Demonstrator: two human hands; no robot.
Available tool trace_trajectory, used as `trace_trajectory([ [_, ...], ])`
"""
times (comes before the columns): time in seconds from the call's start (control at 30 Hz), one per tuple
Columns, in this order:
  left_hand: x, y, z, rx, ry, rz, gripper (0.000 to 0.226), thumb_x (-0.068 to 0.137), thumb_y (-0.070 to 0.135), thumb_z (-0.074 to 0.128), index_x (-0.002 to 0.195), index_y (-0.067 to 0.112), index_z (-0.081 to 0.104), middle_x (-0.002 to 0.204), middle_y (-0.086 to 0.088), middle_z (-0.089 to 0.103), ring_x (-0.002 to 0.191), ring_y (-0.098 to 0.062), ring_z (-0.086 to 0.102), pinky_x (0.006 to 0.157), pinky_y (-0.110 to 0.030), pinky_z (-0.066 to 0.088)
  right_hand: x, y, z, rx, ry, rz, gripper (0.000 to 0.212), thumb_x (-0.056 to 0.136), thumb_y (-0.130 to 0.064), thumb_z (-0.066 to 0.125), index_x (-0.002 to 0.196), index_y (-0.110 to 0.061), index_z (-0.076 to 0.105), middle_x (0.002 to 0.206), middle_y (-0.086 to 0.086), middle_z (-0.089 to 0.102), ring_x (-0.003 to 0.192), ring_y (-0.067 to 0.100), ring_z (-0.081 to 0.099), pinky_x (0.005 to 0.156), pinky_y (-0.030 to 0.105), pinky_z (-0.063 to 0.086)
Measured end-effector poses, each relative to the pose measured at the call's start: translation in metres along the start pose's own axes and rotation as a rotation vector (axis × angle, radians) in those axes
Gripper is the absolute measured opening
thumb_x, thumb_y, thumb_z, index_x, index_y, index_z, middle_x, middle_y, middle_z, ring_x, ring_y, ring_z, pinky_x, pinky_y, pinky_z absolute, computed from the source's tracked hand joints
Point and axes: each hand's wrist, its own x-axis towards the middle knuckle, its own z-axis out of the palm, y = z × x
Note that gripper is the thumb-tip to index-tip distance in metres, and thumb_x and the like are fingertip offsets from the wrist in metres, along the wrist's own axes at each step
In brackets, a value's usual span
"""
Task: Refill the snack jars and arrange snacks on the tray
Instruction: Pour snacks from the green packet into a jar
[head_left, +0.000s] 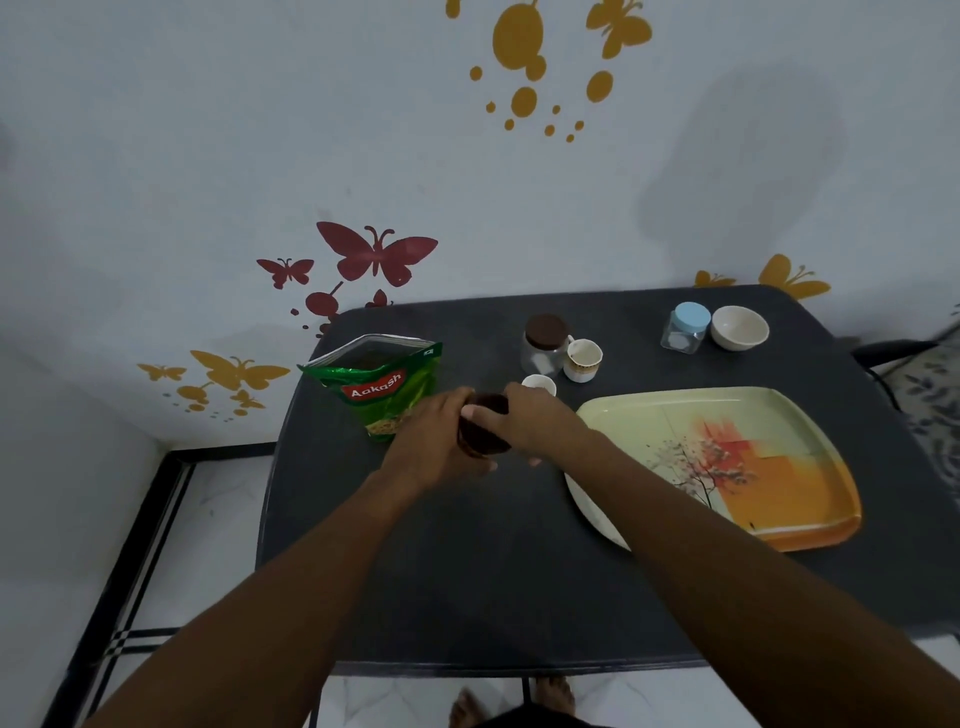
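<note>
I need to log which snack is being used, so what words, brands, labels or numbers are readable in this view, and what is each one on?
"Aakash": white script on a red patch on the front of the green snack pouch, standing open on the table.
A small mark at the pouch's top right corner is too small to read.
Any print lower on the pouch is blurred and partly hidden by the left hand.
The jars, cups, bowl and tray show no readable text.

Views: one, head-worn, wide-angle.
Position: above the table's (519, 571) near edge, standing height.
Facing: forward and down, toward the wall (208, 156).
Nearness: forearms reach in from below; hands mid-frame.
Coverage: whole tabletop, wall, floor strip at left.
Overlap: none.
</note>
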Motion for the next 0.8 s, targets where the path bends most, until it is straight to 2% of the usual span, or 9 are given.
trace_trajectory([
  [0.07,0.002,0.001,0.001,-0.054,0.032,0.014,0.101,0.058,0.055,0.091,0.142,0.024,0.045,0.137,0.000,0.057,0.123,-0.019,0.054,0.102,-0.039,0.049,0.000,0.004,0.001,-0.128,0.117,-0.150,0.072,0.078,-0.077,0.061,0.123,-0.022,0.052,0.121,0.004,0.058,0.091,0.016,0.061,0.071,0.034,0.050],
  [0.13,0.007,0.003,0.001,-0.064,0.071,0.030,0.091,0.063,0.043,0.092,0.139,0.021,0.048,0.134,-0.003,0.059,0.122,-0.021,0.056,0.101,-0.039,0.050,-0.003,0.004,0.001,-0.042,0.119,-0.350,0.082,0.076,-0.056,0.077,0.144,-0.025,0.044,0.139,0.004,0.049,0.122,0.024,0.052,0.097,0.041,0.049],
  [0.17,0.008,0.004,0.000,-0.050,0.077,0.032,0.090,0.062,0.040,0.093,0.139,0.021,0.049,0.134,-0.003,0.059,0.122,-0.022,0.056,0.101,-0.040,0.050,-0.003,0.005,0.001,0.010,0.097,-0.376,0.083,0.075,-0.046,0.080,0.147,-0.027,0.042,0.140,0.004,0.048,0.126,0.026,0.049,0.102,0.042,0.047],
  [0.23,0.010,0.006,-0.003,-0.033,0.061,0.034,0.095,0.056,0.047,0.093,0.137,0.026,0.049,0.133,0.001,0.060,0.120,-0.019,0.056,0.099,-0.041,0.052,0.000,0.005,0.002,0.020,0.089,-0.312,0.075,0.077,-0.049,0.078,0.141,-0.027,0.046,0.128,0.004,0.054,0.118,0.024,0.053,0.097,0.042,0.049],
  [0.37,0.008,0.004,0.000,-0.040,0.022,0.038,0.102,0.056,0.056,0.091,0.142,0.027,0.045,0.136,0.003,0.057,0.123,-0.018,0.054,0.101,-0.039,0.050,0.000,0.002,0.002,-0.099,0.165,-0.144,0.073,0.079,-0.079,0.058,0.122,-0.020,0.052,0.102,-0.001,0.053,0.093,0.018,0.053,0.073,0.036,0.048],
  [0.53,0.013,0.002,0.003,-0.054,0.064,0.055,0.098,0.054,0.049,0.091,0.139,0.025,0.047,0.134,0.001,0.058,0.121,-0.020,0.056,0.098,-0.040,0.053,-0.001,0.009,0.004,0.041,0.093,-0.279,0.090,0.075,-0.051,0.078,0.150,-0.024,0.037,0.137,0.005,0.048,0.126,0.024,0.048,0.100,0.039,0.046],
  [0.63,0.016,0.005,0.005,-0.039,0.029,0.075,0.100,0.053,0.058,0.088,0.138,0.027,0.048,0.133,0.004,0.059,0.119,-0.017,0.056,0.096,-0.037,0.053,-0.003,0.011,0.005,0.019,0.141,-0.160,0.072,0.069,-0.064,0.075,0.124,-0.024,0.051,0.112,0.000,0.056,0.105,0.022,0.058,0.081,0.036,0.051],
  [0.7,0.019,0.009,0.011,-0.048,-0.003,0.096,0.098,0.053,0.060,0.090,0.137,0.029,0.049,0.132,0.006,0.059,0.119,-0.014,0.056,0.098,-0.037,0.052,-0.007,0.014,0.004,-0.005,0.206,-0.024,0.071,0.061,-0.077,0.067,0.106,-0.025,0.050,0.104,-0.003,0.057,0.092,0.020,0.061,0.074,0.036,0.053],
  [0.8,0.019,0.013,0.023,-0.093,-0.001,0.131,0.099,0.055,0.053,0.092,0.139,0.025,0.049,0.135,0.004,0.058,0.122,-0.016,0.055,0.102,-0.038,0.051,-0.014,0.023,0.005,-0.021,0.212,-0.036,0.077,0.062,-0.073,0.070,0.119,-0.025,0.050,0.120,-0.001,0.056,0.105,0.023,0.061,0.085,0.044,0.055],
])
